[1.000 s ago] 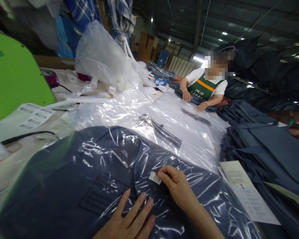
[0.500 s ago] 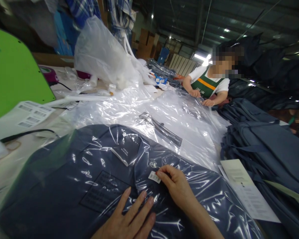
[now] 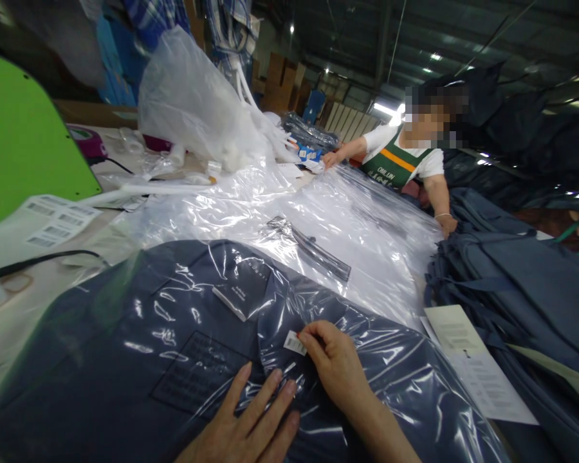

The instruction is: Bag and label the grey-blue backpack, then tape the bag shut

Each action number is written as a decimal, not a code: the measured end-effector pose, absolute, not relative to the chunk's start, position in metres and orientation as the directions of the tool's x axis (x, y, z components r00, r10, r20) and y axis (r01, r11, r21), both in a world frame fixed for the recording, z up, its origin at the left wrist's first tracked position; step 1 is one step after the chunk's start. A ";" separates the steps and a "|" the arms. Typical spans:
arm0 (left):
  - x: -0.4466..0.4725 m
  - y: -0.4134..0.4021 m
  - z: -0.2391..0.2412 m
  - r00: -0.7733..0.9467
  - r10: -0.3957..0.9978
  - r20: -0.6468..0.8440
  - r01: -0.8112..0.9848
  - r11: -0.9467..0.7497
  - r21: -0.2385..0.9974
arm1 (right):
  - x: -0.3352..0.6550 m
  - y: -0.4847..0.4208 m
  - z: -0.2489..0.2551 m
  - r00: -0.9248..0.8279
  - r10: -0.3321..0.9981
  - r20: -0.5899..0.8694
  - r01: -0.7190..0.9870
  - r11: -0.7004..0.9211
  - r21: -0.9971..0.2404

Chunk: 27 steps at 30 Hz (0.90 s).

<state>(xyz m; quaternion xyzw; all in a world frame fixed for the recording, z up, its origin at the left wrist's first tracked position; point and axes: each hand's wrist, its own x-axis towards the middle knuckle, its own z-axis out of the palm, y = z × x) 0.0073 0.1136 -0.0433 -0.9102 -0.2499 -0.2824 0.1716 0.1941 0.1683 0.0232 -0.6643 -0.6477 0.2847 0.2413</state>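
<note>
A dark navy garment (image 3: 101,360) lies in a clear, shiny plastic bag across the near side of the table. My left hand (image 3: 255,418) rests flat on the bag, fingers spread. Beside it, my right hand (image 3: 330,357) pinches the edge of a small white barcode sticker (image 3: 295,343) between thumb and fingertips, right at the bag's surface. Whether the sticker is fully stuck down I cannot tell. Under the film, a dark hang tag (image 3: 238,292) shows above my hands, and a black printed text box (image 3: 197,373) is left of them.
Clear plastic bags (image 3: 357,218) cover the table beyond. Folded navy garments (image 3: 511,283) are piled at the right, with a paper card (image 3: 477,366) near them. A barcode sheet (image 3: 48,222) and green panel (image 3: 24,141) stand left. Across the table is a co-worker in a green apron (image 3: 390,161).
My hands keep almost the same place, the right still pinching the sticker. The co-worker's hands have moved apart, one toward the table's far side, the other toward the garment pile.
</note>
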 end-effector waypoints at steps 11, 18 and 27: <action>0.007 0.116 -0.046 0.709 0.335 0.621 0.550 -0.814 -0.188 | 0.191 0.165 0.019 0.035 0.999 -0.015 0.725 -0.036 -0.688; 0.008 0.118 -0.041 0.724 0.352 0.593 0.547 -0.817 -0.182 | 0.192 0.164 0.014 0.044 0.998 0.039 0.736 -0.006 -0.677; 0.006 0.116 -0.041 0.729 0.347 0.590 0.541 -0.820 -0.186 | 0.192 0.163 0.010 0.036 0.995 0.096 0.747 0.037 -0.664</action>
